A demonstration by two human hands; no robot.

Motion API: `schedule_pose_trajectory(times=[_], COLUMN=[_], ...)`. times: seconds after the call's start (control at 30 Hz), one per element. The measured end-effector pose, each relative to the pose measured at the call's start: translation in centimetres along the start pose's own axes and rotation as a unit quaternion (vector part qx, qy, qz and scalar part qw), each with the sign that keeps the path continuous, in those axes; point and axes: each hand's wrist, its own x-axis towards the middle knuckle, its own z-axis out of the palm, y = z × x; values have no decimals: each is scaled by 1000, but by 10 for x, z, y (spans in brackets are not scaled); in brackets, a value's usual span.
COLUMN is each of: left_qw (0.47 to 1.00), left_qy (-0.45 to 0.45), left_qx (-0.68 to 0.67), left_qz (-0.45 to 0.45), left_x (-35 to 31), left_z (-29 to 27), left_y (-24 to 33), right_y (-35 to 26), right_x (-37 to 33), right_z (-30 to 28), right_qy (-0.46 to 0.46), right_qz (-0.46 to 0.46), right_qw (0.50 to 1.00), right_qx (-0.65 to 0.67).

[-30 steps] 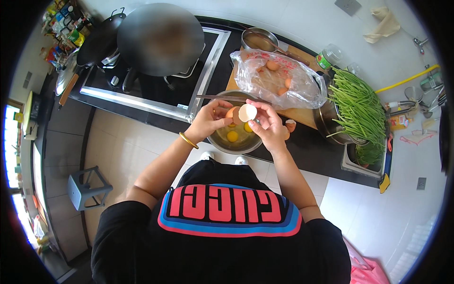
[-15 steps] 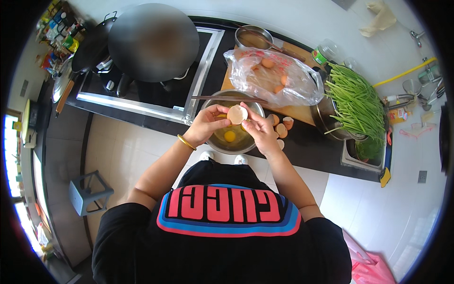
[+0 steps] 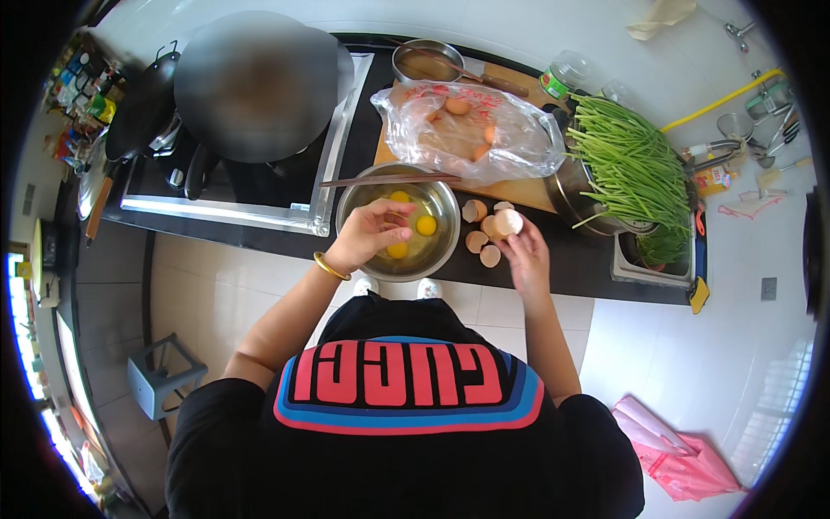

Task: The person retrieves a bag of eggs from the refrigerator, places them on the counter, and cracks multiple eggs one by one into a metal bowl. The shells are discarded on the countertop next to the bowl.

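Observation:
A steel bowl [image 3: 451,238] holds clear egg white and several yolks, with one yolk [image 3: 426,225] in plain sight near its middle. My left hand [image 3: 372,235] hovers over the bowl's left side, fingers loosely bent and apart, with nothing in them. To the right of the bowl, my right hand [image 3: 527,257] grips an emptied eggshell [image 3: 508,222], its pale inside turned up. Directly beside and under that shell, several broken shells [image 3: 475,241] lie on the dark counter. Brown chopsticks [image 3: 389,180] rest across the bowl's far rim.
A clear plastic bag [image 3: 527,147] with eggs lies on a wooden board [image 3: 386,149] behind the bowl. Left is a stove with a blurred round pan [image 3: 259,86]. Green stalks [image 3: 631,164] fill a pot at the right, and a small saucepan [image 3: 428,60] stands at the back.
My hands have parted. The right one carried the eggshell from above the bowl to the shell pile on the right, while the left stayed over the bowl and let go of the shell.

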Motion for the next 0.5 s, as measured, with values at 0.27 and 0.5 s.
schedule_pose_trajectory(times=[0.27, 0.5], left_qw=[996, 992], left_qy=[71, 84], left_qx=[39, 90], left_qz=[-35, -29], left_x=[-2, -3], left_z=[-7, -11], left_y=[-5, -12], right_y=[47, 61], right_x=[17, 23], right_z=[-65, -83], right_qy=[95, 93], right_qz=[-35, -38], right_qw=[943, 914], right_qx=[-317, -393])
